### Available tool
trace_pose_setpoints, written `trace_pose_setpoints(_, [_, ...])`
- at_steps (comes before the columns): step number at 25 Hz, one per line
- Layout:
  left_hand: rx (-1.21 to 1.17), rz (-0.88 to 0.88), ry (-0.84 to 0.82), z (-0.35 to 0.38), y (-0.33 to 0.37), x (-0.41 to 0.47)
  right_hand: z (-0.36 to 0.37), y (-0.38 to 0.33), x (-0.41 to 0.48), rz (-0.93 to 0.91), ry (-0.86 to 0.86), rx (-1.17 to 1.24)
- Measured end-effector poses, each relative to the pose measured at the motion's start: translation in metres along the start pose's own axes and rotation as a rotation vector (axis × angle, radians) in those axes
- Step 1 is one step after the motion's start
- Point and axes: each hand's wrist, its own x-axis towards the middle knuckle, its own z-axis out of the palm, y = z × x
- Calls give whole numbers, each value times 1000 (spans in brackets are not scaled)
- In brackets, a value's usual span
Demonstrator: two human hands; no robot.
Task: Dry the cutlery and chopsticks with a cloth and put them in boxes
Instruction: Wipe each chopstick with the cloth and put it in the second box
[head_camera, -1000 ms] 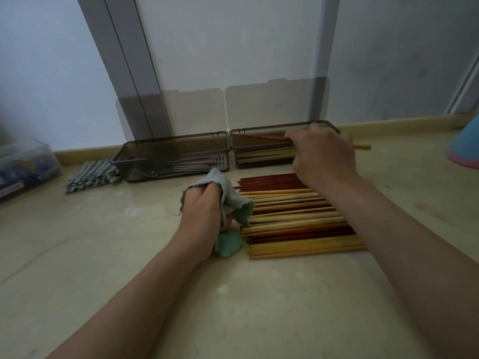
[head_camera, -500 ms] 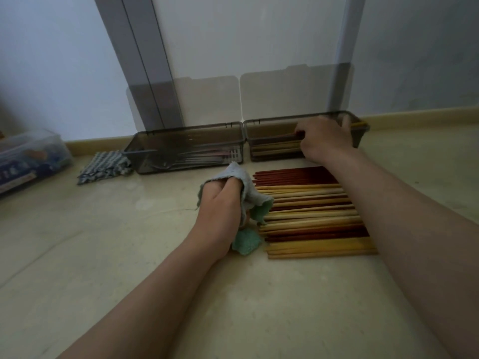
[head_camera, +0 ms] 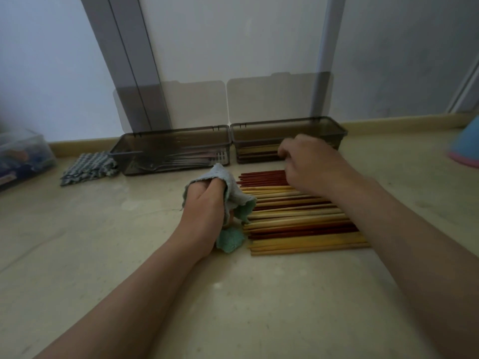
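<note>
Hand (head_camera: 204,206) round cloth (head_camera: 234,189) (left, fisted)

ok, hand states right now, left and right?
Left hand: grips the cloth.
Right hand: loosely curled, holds nothing, above the chopsticks.

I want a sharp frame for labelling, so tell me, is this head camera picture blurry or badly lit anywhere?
Head view: dim, flat light, no hard shadows; the right hand is blurred at its fingers, while the left hand and its cloth look fairly sharp; the clear bin at the left edge is smeared; the grey frame bars lean from wide-angle distortion.
</note>
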Motion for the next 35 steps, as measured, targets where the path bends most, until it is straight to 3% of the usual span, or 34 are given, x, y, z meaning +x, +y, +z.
trace_pose_setpoints(6, [-3, 18, 0, 0, -4, 3, -7, 5, -29, -92, -318, -47])
trace_pose_setpoints(13, [2, 19, 48, 6, -2, 2, -3, 5, -28, -97, -402, -77])
trace_pose_setpoints(24, [11, 48, 41, 4, -4, 6, -4, 1, -30, -82, -389, -33])
trace_pose_setpoints(28, [-82, -40, 58, 2, -5, 9, -6, 4, -32, -95, -385, 15])
trace_pose_setpoints(32, [40, -91, 174, 2, 0, 15, -10, 3, -31, -137, -240, 132])
trace_pose_setpoints(35, [-37, -105, 195, 1, 2, 17, -13, -6, -34, -178, -173, 259])
